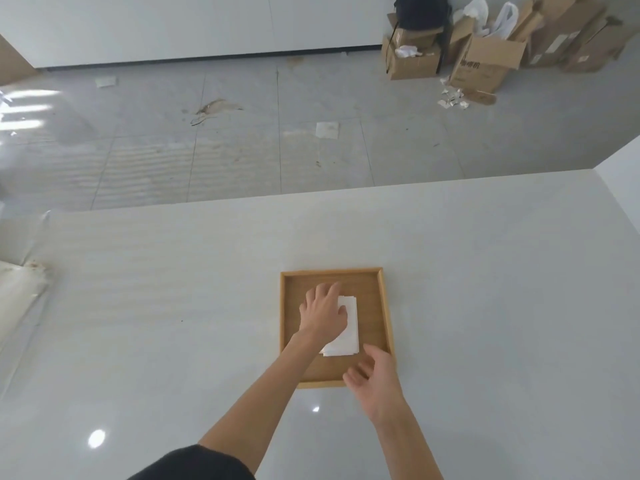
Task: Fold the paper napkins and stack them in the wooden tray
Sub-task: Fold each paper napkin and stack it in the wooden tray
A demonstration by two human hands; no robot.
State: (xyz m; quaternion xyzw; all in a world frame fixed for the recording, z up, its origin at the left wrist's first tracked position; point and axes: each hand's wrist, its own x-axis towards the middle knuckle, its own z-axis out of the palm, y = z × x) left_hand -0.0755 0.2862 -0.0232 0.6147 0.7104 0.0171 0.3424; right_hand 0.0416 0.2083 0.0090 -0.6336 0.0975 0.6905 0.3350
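A shallow wooden tray (385,306) lies on the white table in front of me. Inside it rests a small stack of folded white paper napkins (348,336), long side running away from me. My left hand (323,311) lies flat on the stack's left part, fingers spread, and hides that part. My right hand (375,384) hovers over the tray's near right corner, fingers loosely apart, holding nothing. It stays just short of the stack's near edge.
The white table (502,306) ends at a far edge beyond the tray. A crumpled white sheet (17,299) hangs at the left edge. Cardboard boxes (491,60) and scraps of paper (327,129) lie on the grey floor beyond.
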